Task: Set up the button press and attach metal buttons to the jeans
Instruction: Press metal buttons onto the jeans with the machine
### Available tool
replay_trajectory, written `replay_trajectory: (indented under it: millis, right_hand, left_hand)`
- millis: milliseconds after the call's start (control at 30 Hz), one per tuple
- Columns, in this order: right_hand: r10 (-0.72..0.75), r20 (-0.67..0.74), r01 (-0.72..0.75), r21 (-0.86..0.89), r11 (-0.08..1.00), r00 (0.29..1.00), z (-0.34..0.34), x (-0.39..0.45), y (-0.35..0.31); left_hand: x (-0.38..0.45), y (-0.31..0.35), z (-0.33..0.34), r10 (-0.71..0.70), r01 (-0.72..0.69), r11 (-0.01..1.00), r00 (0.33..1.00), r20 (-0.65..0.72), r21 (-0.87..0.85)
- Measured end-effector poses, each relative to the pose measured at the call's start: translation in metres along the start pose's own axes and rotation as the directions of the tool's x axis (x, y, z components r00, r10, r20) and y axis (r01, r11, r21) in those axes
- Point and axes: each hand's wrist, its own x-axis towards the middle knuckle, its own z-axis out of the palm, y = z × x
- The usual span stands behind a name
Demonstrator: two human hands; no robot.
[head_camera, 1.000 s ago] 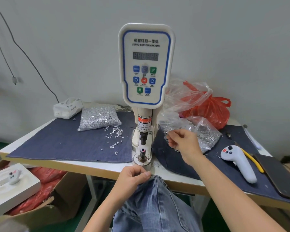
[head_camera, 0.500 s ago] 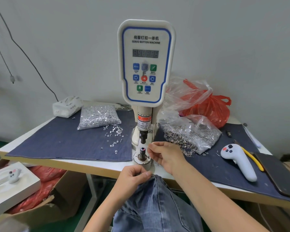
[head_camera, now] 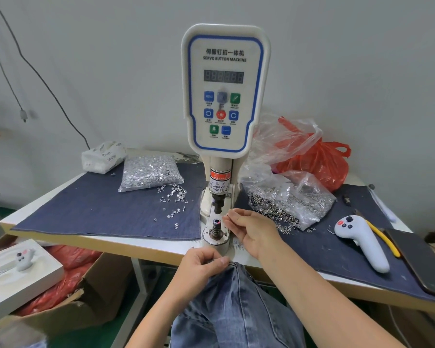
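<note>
Jeans (head_camera: pixel 239 310) hang off the table's front edge below the button press (head_camera: pixel 224 116), bunched at the waistband. Soft denim, limp, moderate weight; it will sag and slide unless held close to the point being set. Left hand (head_camera: pixel 199 267) grips the top edge of the cloth, fingers curled round the fold, just in front of the lower die (head_camera: pixel 216 226). That looks like the right hold: near the edge, cloth kept taut.

Right hand (head_camera: pixel 251 229) sits just beside the die, thumb and forefinger pinched together at the upper punch; a small metal piece seems to be between them, too small to confirm. Such buttons are light, hard and slippery, easily dropped; a fingertip pinch by the rim is likely best.

Open bag of ring-shaped buttons (head_camera: pixel 286 202) lies right of the press; bag of tacks (head_camera: pixel 148 172) left, with loose tacks (head_camera: pixel 173 197) spilled on the denim mat (head_camera: pixel 86 209). A white handheld controller (head_camera: pixel 362 239) rests near the right edge.
</note>
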Motion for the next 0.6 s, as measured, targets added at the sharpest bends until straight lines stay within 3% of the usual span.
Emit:
replay_trajectory:
  millis: [200, 467, 600]
  right_hand:
    - [0.001, 0.067, -0.001, -0.003, 1.0, 0.998, 0.004, -0.001, -0.001]
    - [0.08, -0.067, -0.091, -0.181, 0.979, 0.995, 0.007, -0.003, 0.002]
    - [0.143, -0.087, -0.155, -0.153, 0.976, 0.986, 0.012, -0.002, 0.0]
  left_hand:
    - [0.0, -0.001, 0.0, -0.009, 0.009, 1.0, 1.0, 0.003, 0.001]
    - [0.0, -0.002, 0.001, -0.009, 0.008, 1.0, 1.0, -0.011, -0.013]
    - [0.0, -0.002, 0.001, -0.003, 0.003, 1.0, 1.0, -0.002, -0.022]
